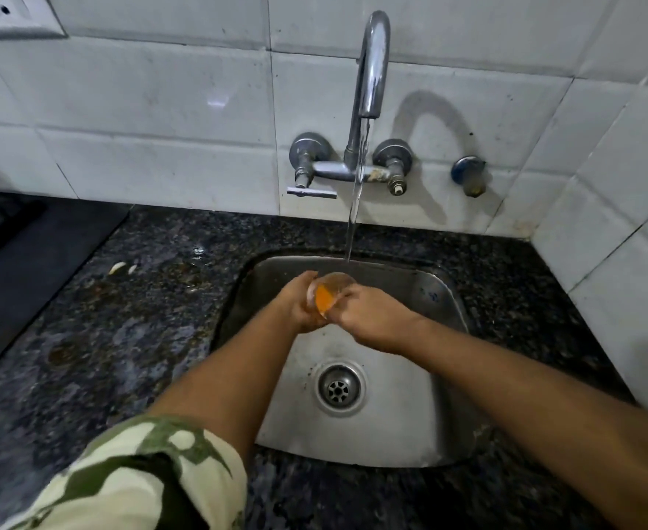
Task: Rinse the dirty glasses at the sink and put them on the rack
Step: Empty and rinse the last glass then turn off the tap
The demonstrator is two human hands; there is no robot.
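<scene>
A clear glass (328, 294) with orange residue inside is held over the steel sink (422, 434), tilted, just under and in front of the running water. My left hand (297, 306) grips it from the left side. My right hand (368, 317) grips it from the right, fingers curled round its wall. Water streams from the chrome tap (372, 66) down to the back of the sink basin. The lower part of the glass is hidden by my hands.
A dark granite counter (131, 319) surrounds the sink, with small white scraps (118, 267) on it. A black mat or rack (12, 239) lies at the far left. White tiled walls (162, 109) close the back and right. The drain (339, 388) sits mid-basin.
</scene>
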